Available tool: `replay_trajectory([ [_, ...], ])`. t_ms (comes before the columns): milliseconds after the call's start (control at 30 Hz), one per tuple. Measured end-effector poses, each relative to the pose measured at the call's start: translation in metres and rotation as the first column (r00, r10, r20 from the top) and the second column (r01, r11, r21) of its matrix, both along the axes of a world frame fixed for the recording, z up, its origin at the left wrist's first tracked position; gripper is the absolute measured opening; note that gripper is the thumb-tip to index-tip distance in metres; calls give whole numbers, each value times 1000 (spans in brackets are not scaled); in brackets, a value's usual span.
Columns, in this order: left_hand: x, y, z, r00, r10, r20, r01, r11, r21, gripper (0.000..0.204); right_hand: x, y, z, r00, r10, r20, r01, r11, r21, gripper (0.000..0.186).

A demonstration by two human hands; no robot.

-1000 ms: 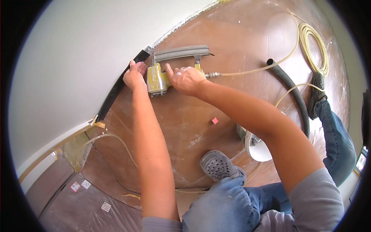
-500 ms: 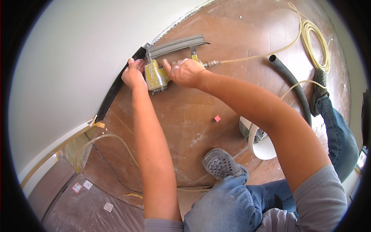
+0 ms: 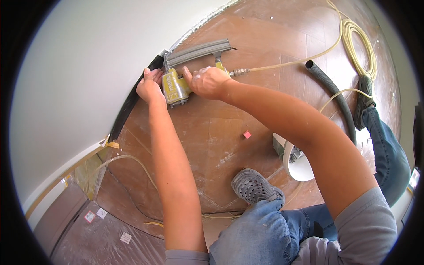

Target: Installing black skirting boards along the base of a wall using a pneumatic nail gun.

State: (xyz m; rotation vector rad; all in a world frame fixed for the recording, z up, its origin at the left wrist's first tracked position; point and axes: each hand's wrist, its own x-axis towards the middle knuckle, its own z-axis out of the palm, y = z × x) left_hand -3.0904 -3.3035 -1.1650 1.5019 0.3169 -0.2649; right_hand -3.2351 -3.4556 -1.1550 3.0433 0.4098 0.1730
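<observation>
My right hand is wrapped round the handle of a yellow pneumatic nail gun. The gun's long grey magazine lies beyond that hand, and its nose meets a black baseboard running along the foot of the white wall. My left hand presses on the baseboard just left of the gun, thumb at the top edge and fingers stretched along it; part of the fingers is hidden. A pale yellow air hose leads from a metal coupling at the gun's back off to the right.
Coiled hose and a black corrugated hose lie at the right. A white bucket rests tipped near my right arm. A small pink block sits on the dusty brown floor. Plastic sheeting covers the lower left.
Both hands and the nail gun appear slightly further left, mostly along with a small shift of the whole view. The grips look the same.
</observation>
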Motion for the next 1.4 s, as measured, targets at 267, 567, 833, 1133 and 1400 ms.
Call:
replay_trajectory([
  [267,2,-1,-1,1000,-4,6,4,1000,9,47,0,0,0,999,-6,-45,7,1000,23,50],
  [567,-1,-1,1,1000,16,3,-16,1000,4,47,0,1,8,995,2,-96,-2,1000,-3,52],
  [833,-2,-3,4,1000,13,14,-13,1000,6,47,-3,4,9,990,-45,-133,50,998,36,52],
  [1133,-2,-3,3,1000,22,12,-22,1000,16,47,-3,3,8,988,-66,-140,76,995,64,50],
  [1400,0,-1,2,1000,26,1,-26,999,26,48,-1,4,7,991,-73,-113,80,995,58,52],
])
